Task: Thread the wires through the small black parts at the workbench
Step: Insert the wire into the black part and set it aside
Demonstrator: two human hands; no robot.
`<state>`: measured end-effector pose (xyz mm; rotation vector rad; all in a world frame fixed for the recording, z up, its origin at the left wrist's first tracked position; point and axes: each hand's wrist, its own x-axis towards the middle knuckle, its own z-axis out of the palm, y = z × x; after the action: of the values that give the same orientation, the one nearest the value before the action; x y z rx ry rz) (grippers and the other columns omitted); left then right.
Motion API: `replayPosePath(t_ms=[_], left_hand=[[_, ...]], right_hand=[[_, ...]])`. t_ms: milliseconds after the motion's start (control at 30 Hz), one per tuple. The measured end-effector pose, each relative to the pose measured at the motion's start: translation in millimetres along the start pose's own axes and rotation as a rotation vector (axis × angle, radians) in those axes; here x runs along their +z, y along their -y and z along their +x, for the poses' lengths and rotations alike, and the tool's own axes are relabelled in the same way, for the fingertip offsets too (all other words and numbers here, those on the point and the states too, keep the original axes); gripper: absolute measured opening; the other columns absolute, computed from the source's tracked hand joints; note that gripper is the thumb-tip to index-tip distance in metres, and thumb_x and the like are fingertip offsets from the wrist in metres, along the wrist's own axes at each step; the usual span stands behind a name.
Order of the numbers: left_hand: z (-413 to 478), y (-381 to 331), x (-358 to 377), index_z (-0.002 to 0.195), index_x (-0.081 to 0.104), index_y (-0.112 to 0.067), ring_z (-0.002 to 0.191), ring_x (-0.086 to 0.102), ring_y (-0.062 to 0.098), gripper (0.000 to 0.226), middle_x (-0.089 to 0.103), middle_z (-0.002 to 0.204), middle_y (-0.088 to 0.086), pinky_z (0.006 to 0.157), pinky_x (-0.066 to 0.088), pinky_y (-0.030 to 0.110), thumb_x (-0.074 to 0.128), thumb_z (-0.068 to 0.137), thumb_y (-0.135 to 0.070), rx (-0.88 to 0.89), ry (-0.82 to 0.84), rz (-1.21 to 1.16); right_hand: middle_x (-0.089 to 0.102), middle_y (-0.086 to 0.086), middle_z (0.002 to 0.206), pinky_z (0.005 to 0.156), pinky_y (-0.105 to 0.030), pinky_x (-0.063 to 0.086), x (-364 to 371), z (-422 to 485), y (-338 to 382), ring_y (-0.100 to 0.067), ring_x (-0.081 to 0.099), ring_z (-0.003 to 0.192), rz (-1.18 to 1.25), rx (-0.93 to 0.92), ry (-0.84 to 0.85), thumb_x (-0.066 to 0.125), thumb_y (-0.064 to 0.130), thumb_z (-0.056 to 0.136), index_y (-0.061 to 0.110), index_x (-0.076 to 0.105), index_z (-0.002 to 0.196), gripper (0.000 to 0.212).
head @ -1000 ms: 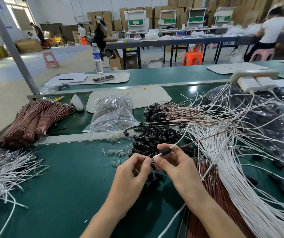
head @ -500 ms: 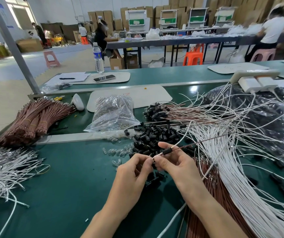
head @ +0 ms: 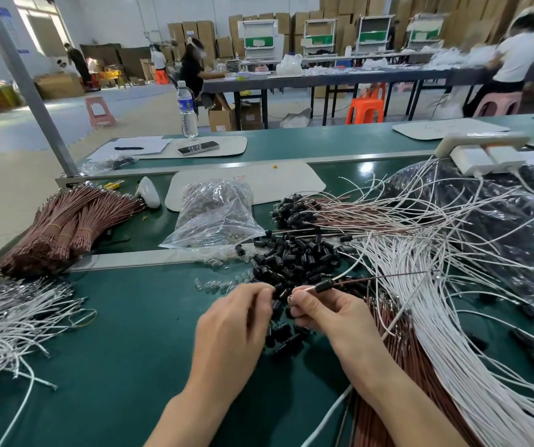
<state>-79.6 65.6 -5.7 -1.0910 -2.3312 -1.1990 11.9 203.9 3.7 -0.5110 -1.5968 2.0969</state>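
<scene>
My left hand has drawn a little away from my right since a moment ago, when the two sets of fingertips met at the wire's end. A small gap now shows between them.

At the far left of the green tabletop lies a spread of white wires, and behind it a banded bundle of brown wires. Further along, a clear plastic bag sits beyond the metal strip, with a scatter of tiny clear pieces on the near side of the strip.

My left hand has its fingers curled, the tips bunched against the thumb. I cannot tell whether anything is pinched there. Just beyond both hands is the heap of loose black parts.

My right hand pinches a thin wire between thumb and forefinger, close to its end. One small black part sits threaded on it just past my fingertips. The wire runs off to the right over a thick sweep of white leads, with more brown leads beside my right wrist.
</scene>
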Motion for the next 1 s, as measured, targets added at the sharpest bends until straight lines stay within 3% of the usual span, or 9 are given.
replayPosePath(t_ms=[100, 267, 667, 833, 900, 1000], left_hand=[[6.8, 12.3, -13.6, 0.105, 0.064, -0.025, 0.074, 0.058, 0.007, 0.021, 0.065, 0.087, -0.015, 0.070, 0.049, 0.031, 0.046, 0.103, -0.037, -0.106, -0.070, 0.182], [6.8, 23.8, -12.6, 0.120, 0.064, -0.021, 0.103, 0.055, 0.020, 0.033, 0.059, 0.109, -0.002, 0.092, 0.041, 0.034, 0.049, 0.100, -0.042, -0.310, 0.171, 0.433], [11.9, 33.2, -10.4, 0.118, 0.063, -0.032, 0.104, 0.049, 0.020, 0.023, 0.053, 0.108, -0.004, 0.088, 0.041, 0.033, 0.045, 0.105, -0.039, -0.335, 0.270, 0.392], [9.9, 29.7, -11.5, 0.103, 0.060, -0.028, 0.100, 0.053, 0.011, 0.008, 0.058, 0.105, -0.013, 0.086, 0.039, 0.027, 0.053, 0.101, -0.031, -0.152, 0.132, 0.255], [7.9, 18.5, -9.5, 0.103, 0.058, -0.033, 0.094, 0.056, 0.004, 0.009, 0.061, 0.094, -0.021, 0.080, 0.040, 0.018, 0.050, 0.100, -0.037, -0.104, 0.042, 0.030], [2.2, -3.3, 2.1, 0.108, 0.064, -0.038, 0.094, 0.065, 0.005, 0.013, 0.068, 0.098, -0.020, 0.075, 0.045, 0.011, 0.052, 0.104, -0.040, -0.121, -0.009, -0.354]], right_hand=[[0.079, -0.009, 0.093, 0.068, -0.018, 0.057, -4.1, 1.0, 1.3, -0.012, 0.073, 0.077, 0.062, 0.034, -0.004, 0.078, 0.033, 0.076, 0.023, 0.083, 0.093, 0.021], [0.078, -0.009, 0.090, 0.065, -0.018, 0.056, -5.4, 2.3, 2.0, -0.009, 0.069, 0.072, 0.128, 0.095, 0.000, 0.077, 0.028, 0.078, 0.019, 0.083, 0.092, 0.018], [0.077, -0.009, 0.091, 0.061, -0.017, 0.056, -7.8, 2.2, 8.1, -0.008, 0.068, 0.068, 0.269, 0.205, 0.030, 0.076, 0.022, 0.078, 0.012, 0.084, 0.084, 0.014], [0.076, -0.007, 0.089, 0.058, -0.018, 0.057, -9.5, 2.4, 10.0, -0.007, 0.067, 0.067, 0.328, 0.255, 0.056, 0.076, 0.021, 0.077, 0.012, 0.083, 0.082, 0.012], [0.076, -0.007, 0.088, 0.058, -0.018, 0.057, -9.3, 2.9, 10.2, -0.007, 0.067, 0.065, 0.352, 0.269, 0.063, 0.076, 0.021, 0.076, 0.012, 0.083, 0.081, 0.012], [0.076, -0.006, 0.086, 0.056, -0.018, 0.057, -8.0, 4.2, 8.2, -0.006, 0.068, 0.063, 0.356, 0.267, 0.054, 0.076, 0.021, 0.075, 0.012, 0.082, 0.080, 0.012]])
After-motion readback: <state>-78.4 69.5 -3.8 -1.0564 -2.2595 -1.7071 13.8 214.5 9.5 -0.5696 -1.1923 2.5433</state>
